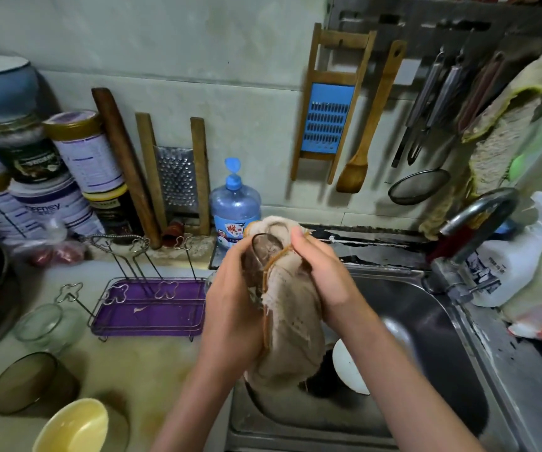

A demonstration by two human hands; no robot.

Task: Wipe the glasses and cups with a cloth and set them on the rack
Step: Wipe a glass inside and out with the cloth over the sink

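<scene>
Over the left edge of a steel sink (426,321), at the centre of the view, two bare hands work on a dark, see-through glass (260,256). The left hand (230,308) has its fingers curled round the glass from the side and holds it tilted, mouth facing the viewer. The right hand (325,272) grips a worn beige cloth (295,321), with its thumb pressing the fabric at the rim of the glass. The cloth is bunched over the far side of the glass and hangs down towards the sink.

At 9 o'clock from the hands, a wire rack (152,318) with a purple tray stands on the table (152,363); none of its upright pegs holds a glass. At 8 o'clock, a clear glass (45,324) sits just beside the rack. Nearer, around 7 o'clock, are another dark glass (25,383) and a yellow cup (74,425). A blue soap bottle (234,207) stands at 12 o'clock and a tap (478,216) at 2 o'clock.
</scene>
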